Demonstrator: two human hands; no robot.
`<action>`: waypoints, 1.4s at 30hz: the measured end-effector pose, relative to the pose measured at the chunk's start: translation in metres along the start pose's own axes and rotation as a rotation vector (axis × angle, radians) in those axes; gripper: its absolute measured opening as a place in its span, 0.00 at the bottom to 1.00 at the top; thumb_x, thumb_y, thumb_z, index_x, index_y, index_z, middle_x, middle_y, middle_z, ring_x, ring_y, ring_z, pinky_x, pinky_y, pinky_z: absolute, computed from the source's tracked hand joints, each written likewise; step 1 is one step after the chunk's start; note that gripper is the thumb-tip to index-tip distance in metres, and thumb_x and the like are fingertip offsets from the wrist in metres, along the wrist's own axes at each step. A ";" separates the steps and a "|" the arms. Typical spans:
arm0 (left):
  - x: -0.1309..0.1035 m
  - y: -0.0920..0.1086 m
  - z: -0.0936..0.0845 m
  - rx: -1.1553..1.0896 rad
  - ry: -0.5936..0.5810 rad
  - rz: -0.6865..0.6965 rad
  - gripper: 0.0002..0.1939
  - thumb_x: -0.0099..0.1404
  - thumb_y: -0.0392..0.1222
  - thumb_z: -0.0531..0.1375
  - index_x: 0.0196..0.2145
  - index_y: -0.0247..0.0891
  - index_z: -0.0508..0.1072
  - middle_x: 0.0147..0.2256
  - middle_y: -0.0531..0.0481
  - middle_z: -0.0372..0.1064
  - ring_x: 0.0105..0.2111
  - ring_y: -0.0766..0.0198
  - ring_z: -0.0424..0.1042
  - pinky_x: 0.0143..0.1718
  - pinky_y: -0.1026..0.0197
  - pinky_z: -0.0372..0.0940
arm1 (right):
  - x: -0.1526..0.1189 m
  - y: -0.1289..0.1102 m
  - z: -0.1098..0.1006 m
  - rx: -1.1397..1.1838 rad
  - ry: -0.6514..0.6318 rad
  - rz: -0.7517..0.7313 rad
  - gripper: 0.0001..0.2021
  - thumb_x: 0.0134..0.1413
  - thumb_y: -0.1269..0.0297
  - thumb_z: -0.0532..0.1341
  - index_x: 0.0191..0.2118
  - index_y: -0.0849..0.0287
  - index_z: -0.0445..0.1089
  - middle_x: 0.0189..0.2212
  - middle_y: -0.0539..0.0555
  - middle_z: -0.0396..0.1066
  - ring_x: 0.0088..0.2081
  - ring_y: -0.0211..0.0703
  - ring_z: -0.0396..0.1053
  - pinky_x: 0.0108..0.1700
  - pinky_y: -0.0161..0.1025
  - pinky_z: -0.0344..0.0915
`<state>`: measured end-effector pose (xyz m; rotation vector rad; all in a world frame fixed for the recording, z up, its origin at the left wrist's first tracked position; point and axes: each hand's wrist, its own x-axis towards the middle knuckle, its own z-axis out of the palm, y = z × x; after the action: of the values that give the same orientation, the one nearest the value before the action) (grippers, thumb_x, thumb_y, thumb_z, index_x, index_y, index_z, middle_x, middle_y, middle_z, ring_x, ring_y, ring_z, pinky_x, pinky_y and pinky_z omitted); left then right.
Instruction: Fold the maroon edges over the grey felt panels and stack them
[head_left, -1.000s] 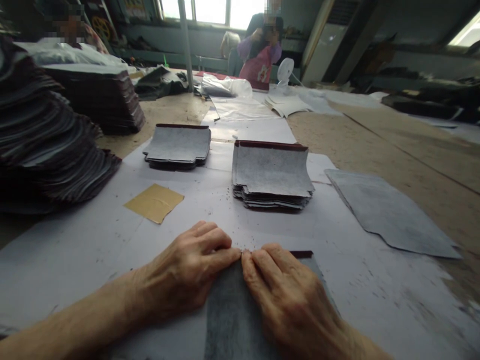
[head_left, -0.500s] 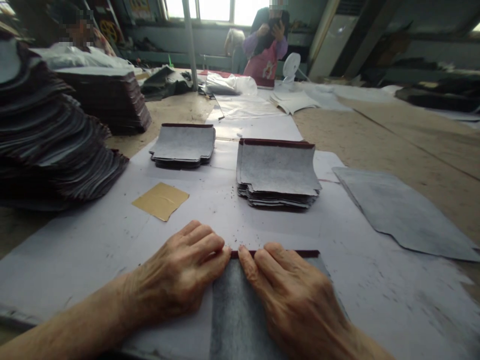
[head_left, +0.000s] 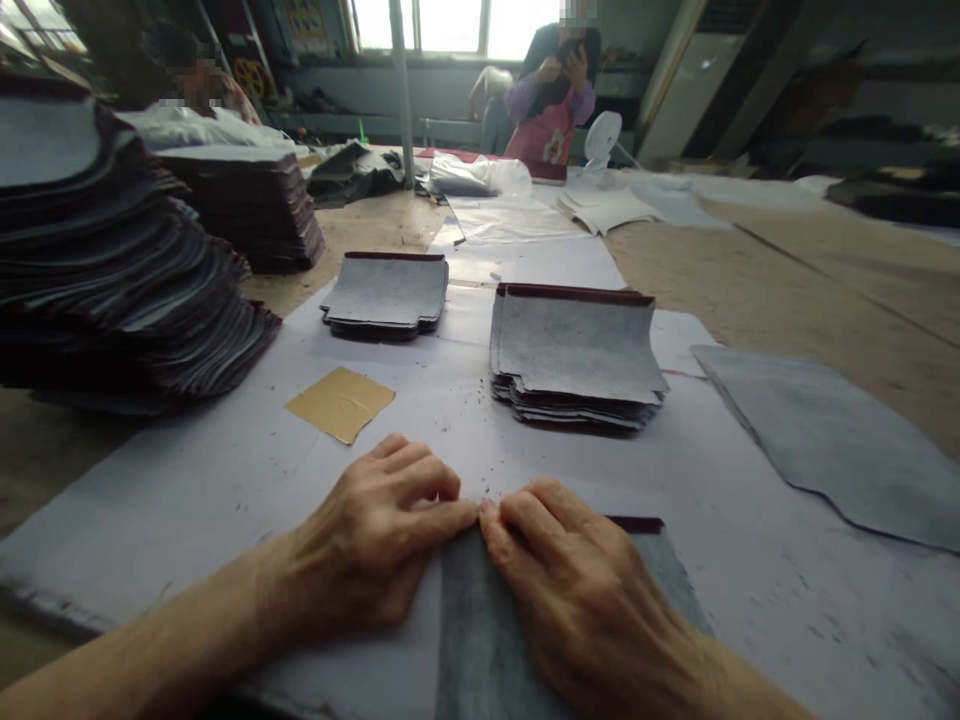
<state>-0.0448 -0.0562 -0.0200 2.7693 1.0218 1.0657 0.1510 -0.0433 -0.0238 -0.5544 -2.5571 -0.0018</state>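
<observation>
A grey-backed piece of sheet material lies at the near edge of the white-covered work surface, its far edge folded over as a dark red strip. My left hand has curled fingers, with thumb and forefinger pinched at the left part of that fold. Beside it my right hand lies across the piece, fingers bent and pressed together on the fold. The two hands' tips meet near the middle. Red fold shows only to the right of my right hand; the rest is covered by my fingers.
Ahead stand a smaller stack and a larger stack of folded-edge pieces. A tan square lies left. Tall piles rise at far left; grey sheets lie right. A person stands beyond a white fan; another sits left.
The view has shifted slightly, so the scene sits further right. My fingertips have drawn together on the fold, and my right hand now covers more of the red strip.
</observation>
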 end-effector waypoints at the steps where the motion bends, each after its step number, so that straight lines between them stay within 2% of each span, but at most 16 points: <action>1: 0.000 0.001 -0.004 -0.038 0.016 -0.067 0.17 0.58 0.25 0.50 0.44 0.33 0.68 0.32 0.46 0.66 0.31 0.64 0.63 0.32 0.57 0.60 | -0.001 0.002 0.000 0.011 -0.005 0.001 0.15 0.57 0.77 0.45 0.33 0.69 0.69 0.30 0.58 0.64 0.32 0.43 0.58 0.34 0.41 0.63; 3: -0.003 0.006 -0.012 -0.090 0.049 -0.177 0.17 0.59 0.25 0.50 0.44 0.36 0.69 0.34 0.48 0.67 0.33 0.65 0.64 0.34 0.59 0.61 | -0.002 0.003 0.001 0.010 0.008 0.000 0.14 0.58 0.77 0.45 0.34 0.69 0.69 0.31 0.58 0.64 0.32 0.44 0.58 0.35 0.41 0.63; 5: -0.010 0.018 -0.015 -0.104 0.043 -0.228 0.17 0.59 0.25 0.50 0.43 0.36 0.69 0.34 0.48 0.67 0.33 0.65 0.65 0.35 0.59 0.61 | -0.002 0.004 0.002 0.013 0.032 -0.007 0.15 0.58 0.76 0.45 0.38 0.70 0.69 0.31 0.58 0.64 0.32 0.43 0.58 0.35 0.41 0.63; 8: -0.023 0.038 -0.006 -0.052 0.013 -0.237 0.15 0.59 0.28 0.50 0.43 0.34 0.70 0.35 0.45 0.67 0.34 0.62 0.64 0.35 0.57 0.61 | -0.003 0.004 0.002 0.046 0.058 0.000 0.14 0.58 0.76 0.47 0.42 0.70 0.68 0.31 0.57 0.65 0.33 0.44 0.58 0.35 0.41 0.63; 11: -0.031 0.048 0.007 0.075 0.063 -0.181 0.15 0.59 0.30 0.50 0.42 0.31 0.70 0.38 0.42 0.67 0.35 0.58 0.64 0.35 0.54 0.62 | -0.003 0.006 0.003 0.071 0.045 0.020 0.14 0.57 0.76 0.48 0.46 0.69 0.66 0.33 0.57 0.66 0.34 0.45 0.58 0.35 0.42 0.64; 14: -0.033 0.047 0.013 0.135 0.069 -0.148 0.16 0.58 0.30 0.50 0.42 0.29 0.70 0.39 0.40 0.67 0.36 0.57 0.64 0.35 0.53 0.62 | -0.004 0.008 0.003 0.066 0.010 0.036 0.16 0.56 0.76 0.48 0.48 0.66 0.65 0.35 0.58 0.65 0.35 0.46 0.58 0.34 0.44 0.65; 20: -0.031 0.044 0.012 0.206 0.100 -0.101 0.15 0.58 0.31 0.49 0.42 0.29 0.70 0.37 0.40 0.68 0.35 0.58 0.65 0.34 0.53 0.64 | -0.002 0.007 0.001 0.032 -0.060 0.058 0.19 0.54 0.76 0.50 0.51 0.61 0.63 0.36 0.58 0.62 0.35 0.46 0.57 0.34 0.45 0.64; 26: -0.031 0.047 0.012 0.176 0.086 -0.109 0.16 0.58 0.30 0.49 0.42 0.29 0.70 0.37 0.40 0.68 0.36 0.57 0.64 0.36 0.53 0.64 | 0.003 0.002 0.003 -0.060 -0.133 0.073 0.23 0.51 0.77 0.49 0.54 0.63 0.61 0.34 0.59 0.62 0.34 0.48 0.57 0.32 0.47 0.64; 30: -0.030 0.049 0.007 0.142 0.019 -0.135 0.17 0.57 0.29 0.51 0.44 0.27 0.69 0.39 0.38 0.66 0.38 0.56 0.64 0.37 0.51 0.63 | 0.000 0.006 0.002 0.034 -0.006 0.105 0.21 0.51 0.79 0.48 0.52 0.70 0.62 0.33 0.60 0.63 0.34 0.46 0.57 0.34 0.45 0.65; 33: -0.029 0.050 0.004 0.107 -0.020 -0.159 0.18 0.57 0.28 0.51 0.46 0.28 0.68 0.41 0.39 0.65 0.39 0.56 0.63 0.37 0.51 0.62 | -0.006 0.009 -0.001 0.143 0.085 0.094 0.19 0.53 0.80 0.47 0.50 0.69 0.63 0.34 0.59 0.63 0.35 0.44 0.57 0.36 0.43 0.65; 38: -0.027 0.052 0.003 0.065 -0.050 -0.190 0.20 0.57 0.27 0.51 0.48 0.30 0.66 0.41 0.40 0.64 0.41 0.56 0.62 0.40 0.51 0.62 | -0.007 0.005 -0.003 0.063 -0.108 0.066 0.22 0.51 0.78 0.50 0.53 0.62 0.62 0.38 0.59 0.62 0.38 0.47 0.56 0.39 0.47 0.64; 42: -0.027 0.055 0.002 0.056 -0.089 -0.211 0.20 0.58 0.27 0.51 0.49 0.32 0.65 0.43 0.40 0.63 0.41 0.56 0.62 0.42 0.51 0.62 | 0.000 0.000 -0.003 0.003 -0.212 0.108 0.25 0.48 0.77 0.55 0.54 0.56 0.61 0.37 0.58 0.61 0.37 0.47 0.56 0.37 0.45 0.62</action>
<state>-0.0275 -0.1147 -0.0254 2.6468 1.3149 0.8920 0.1526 -0.0438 -0.0210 -0.7253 -2.7269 0.1045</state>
